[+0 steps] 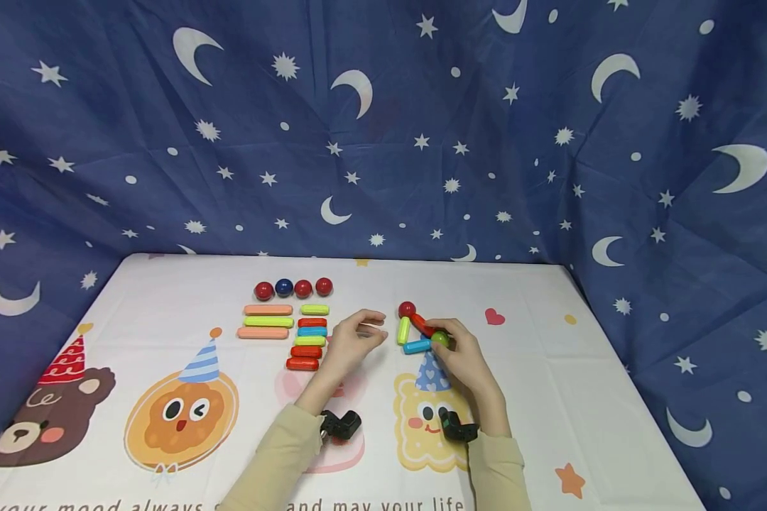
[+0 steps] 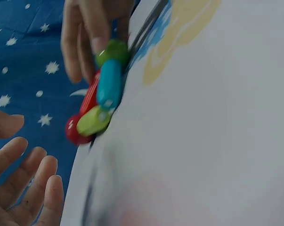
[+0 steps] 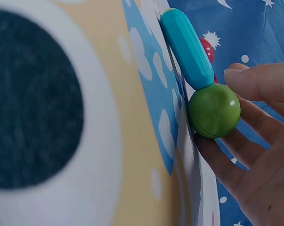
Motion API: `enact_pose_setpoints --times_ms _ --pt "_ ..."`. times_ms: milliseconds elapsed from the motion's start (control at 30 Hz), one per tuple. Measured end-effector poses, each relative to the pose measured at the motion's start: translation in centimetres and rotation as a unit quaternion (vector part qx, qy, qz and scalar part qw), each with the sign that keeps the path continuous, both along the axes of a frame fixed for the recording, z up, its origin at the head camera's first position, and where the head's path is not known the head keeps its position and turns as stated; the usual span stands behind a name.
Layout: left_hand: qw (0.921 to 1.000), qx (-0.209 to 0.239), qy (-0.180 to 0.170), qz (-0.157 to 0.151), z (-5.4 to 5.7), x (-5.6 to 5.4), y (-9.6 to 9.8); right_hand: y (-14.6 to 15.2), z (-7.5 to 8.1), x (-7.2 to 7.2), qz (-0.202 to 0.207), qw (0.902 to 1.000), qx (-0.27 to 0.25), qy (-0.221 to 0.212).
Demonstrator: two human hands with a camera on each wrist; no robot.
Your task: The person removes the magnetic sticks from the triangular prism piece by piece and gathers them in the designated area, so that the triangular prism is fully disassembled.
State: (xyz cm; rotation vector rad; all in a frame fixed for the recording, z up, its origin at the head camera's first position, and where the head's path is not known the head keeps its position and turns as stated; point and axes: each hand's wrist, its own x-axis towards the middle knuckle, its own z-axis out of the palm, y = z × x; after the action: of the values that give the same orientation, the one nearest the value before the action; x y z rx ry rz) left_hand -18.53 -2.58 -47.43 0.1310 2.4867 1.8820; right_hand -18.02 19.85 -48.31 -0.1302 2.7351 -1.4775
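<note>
Right of the table's middle lies a joined shape of short rods and balls. A red ball [image 1: 406, 309] sits at its far end, with a yellow-green rod [image 1: 403, 331] and a red rod [image 1: 420, 324] running from it. A blue rod [image 1: 417, 346] meets a green ball [image 3: 214, 111] at the near right. My right hand [image 1: 465, 355] holds that green ball, thumb on one side and fingers round the other. To the left of the shape, my left hand [image 1: 351, 344] hovers with fingers loosely bent and nothing between them.
Left of my left hand lie several short rods [image 1: 310, 331] in a column, beside three longer rods [image 1: 268, 321]. Behind them stands a row of red balls [image 1: 303, 288] and a dark blue ball [image 1: 284, 287]. A starry blue curtain [image 1: 383, 177] encloses the printed white tablecloth [image 1: 518, 291].
</note>
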Motion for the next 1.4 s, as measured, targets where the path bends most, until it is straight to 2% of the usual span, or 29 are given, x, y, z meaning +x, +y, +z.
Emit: enact_pose_setpoints --times_ms 133,367,500,600,767,867,1000,1200,1400 --pt "0.9999 -0.006 0.005 -0.011 -0.3 0.5 1.5 0.1 0.0 0.0 -0.002 1.0000 0.003 -0.006" --pt "0.9982 -0.035 0.041 -0.026 -0.8 0.9 3.6 0.5 -0.2 0.0 0.003 0.9999 0.012 -0.006" --pt "0.9939 -0.077 0.070 -0.036 -0.9 0.9 4.6 0.6 -0.2 -0.1 0.009 0.9999 0.014 -0.001" --pt "0.9867 -0.127 0.092 -0.041 -0.9 0.8 5.2 0.7 -0.2 -0.2 0.011 0.9999 0.010 -0.001" --pt "0.9691 -0.213 0.112 -0.054 -0.9 0.5 6.1 0.9 -0.2 -0.2 0.016 0.9998 0.012 0.004" --pt "0.9584 -0.249 0.123 -0.067 -0.9 0.2 6.5 1.0 -0.2 -0.2 0.013 0.9998 0.014 0.005" --pt "0.9468 -0.281 0.138 -0.074 -1.0 0.1 6.8 1.0 -0.3 -0.2 0.012 0.9998 0.016 0.008" --pt "0.9333 -0.312 0.160 -0.075 -1.0 0.1 7.1 1.0 -0.3 -0.2 0.011 0.9999 0.013 0.000" --pt "0.9254 -0.333 0.164 -0.075 -1.3 0.0 7.3 0.9 -0.4 -0.2 0.012 0.9998 0.011 -0.006"
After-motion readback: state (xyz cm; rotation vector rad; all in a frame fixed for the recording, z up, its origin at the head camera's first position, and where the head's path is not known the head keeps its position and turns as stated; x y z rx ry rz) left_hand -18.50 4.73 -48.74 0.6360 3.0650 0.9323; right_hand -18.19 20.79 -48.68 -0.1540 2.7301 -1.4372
